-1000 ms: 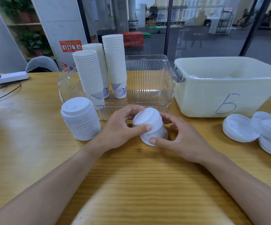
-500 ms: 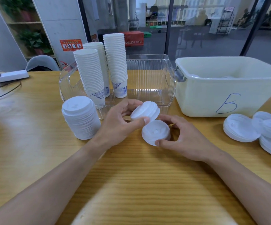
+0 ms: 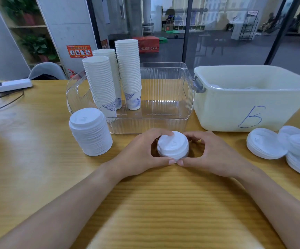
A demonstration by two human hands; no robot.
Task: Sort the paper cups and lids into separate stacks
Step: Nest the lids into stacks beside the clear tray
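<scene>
Lids (image 3: 172,146) were split half a second ago; now restacked as one. Left hand (image 3: 142,155) and right hand (image 3: 215,155) fingers curled round it, ready for the lid stack (image 3: 90,132).

On the wooden table (image 3: 37,168), the left hand (image 3: 138,155) and right hand (image 3: 215,155) curl around a small stack of white lids (image 3: 172,146), thumbs meeting at its near edge. A taller lid stack (image 3: 90,132) stands to the left. Behind, three columns of paper cups (image 3: 113,81) stand in a clear bin (image 3: 163,108), beside a cream tub (image 3: 253,99). Loose lids (image 3: 280,146) lie at the right.
</scene>
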